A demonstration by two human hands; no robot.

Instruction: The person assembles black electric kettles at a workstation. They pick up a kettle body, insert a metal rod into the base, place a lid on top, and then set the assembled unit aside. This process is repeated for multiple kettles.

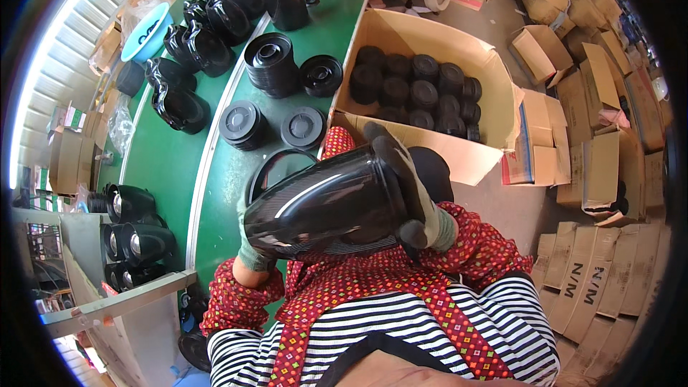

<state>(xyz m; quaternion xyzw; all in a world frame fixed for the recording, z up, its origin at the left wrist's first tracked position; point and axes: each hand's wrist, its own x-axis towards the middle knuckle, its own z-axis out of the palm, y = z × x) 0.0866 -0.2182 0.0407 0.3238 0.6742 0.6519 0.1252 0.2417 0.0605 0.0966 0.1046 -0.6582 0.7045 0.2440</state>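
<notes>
Across my body lies a glossy black jug (pixel 322 204), tilted on its side, with its looped handle toward the table. My left hand (pixel 251 247), in a pale green glove, grips it at the left end; the jug's body hides most of those fingers. At the other end my right hand (pixel 423 197), gloved with dark fingertips, spans the round end, its fingers wrapped over the rim. Just beyond the jug, black round discs (pixel 302 127) rest on the green table, beside another disc stack (pixel 243 125) and a taller pile of black ring-shaped parts (pixel 272 64).
Several glossy black jugs (pixel 228 18) stand along the far left of the green table (pixel 161 193). An open carton (pixel 430 145) holding black round parts adjoins its right edge. More jugs (pixel 143 242) lie at the left. Flattened cartons (pixel 595 287) are stacked at the right.
</notes>
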